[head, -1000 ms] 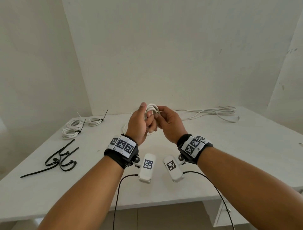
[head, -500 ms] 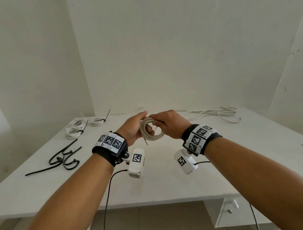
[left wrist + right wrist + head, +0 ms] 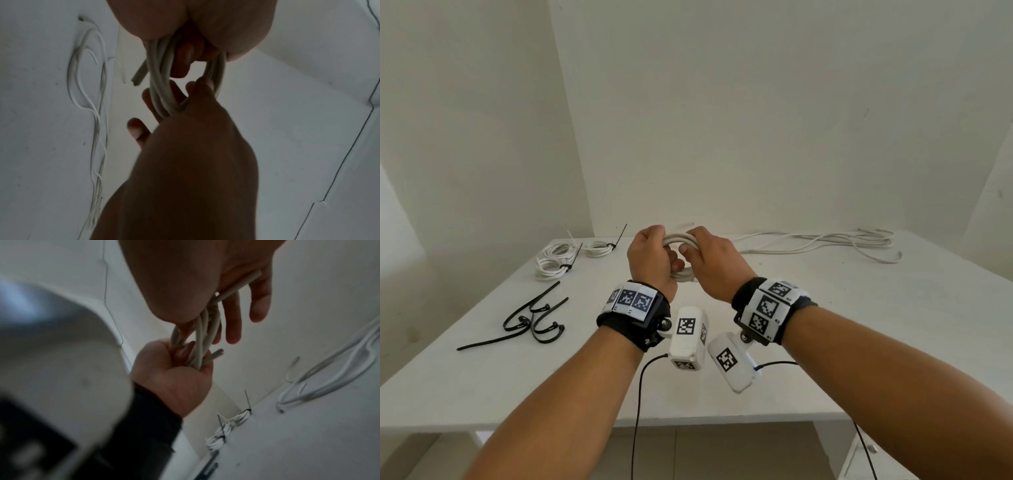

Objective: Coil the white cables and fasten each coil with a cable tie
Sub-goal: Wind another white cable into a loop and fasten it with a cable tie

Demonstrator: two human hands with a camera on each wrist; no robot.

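Both hands hold one white cable coil [image 3: 677, 240] above the middle of the table. My left hand [image 3: 652, 258] grips its left side with curled fingers, and a cut cable end [image 3: 139, 75] sticks out beside them. On the coil's right side, my right hand [image 3: 710, 262] holds the strands under its thumb, with the fingers [image 3: 258, 305] reaching past them fairly straight. In the right wrist view the strands of the coil [image 3: 200, 337] run from that palm down into the left hand [image 3: 174, 369]. Several loose black cable ties [image 3: 534, 320] lie at the left of the table.
Three tied white coils [image 3: 558, 260] lie at the back left of the white table [image 3: 859, 325], also visible as tied coils [image 3: 228, 426] in the right wrist view. Loose white cables [image 3: 825, 240] stretch along the back right by the wall. The near table edge is just below my wrists.
Both hands have lifted the coil and carried it a little further away, and turned it. The right hand has shifted its hold over the coil's right side.
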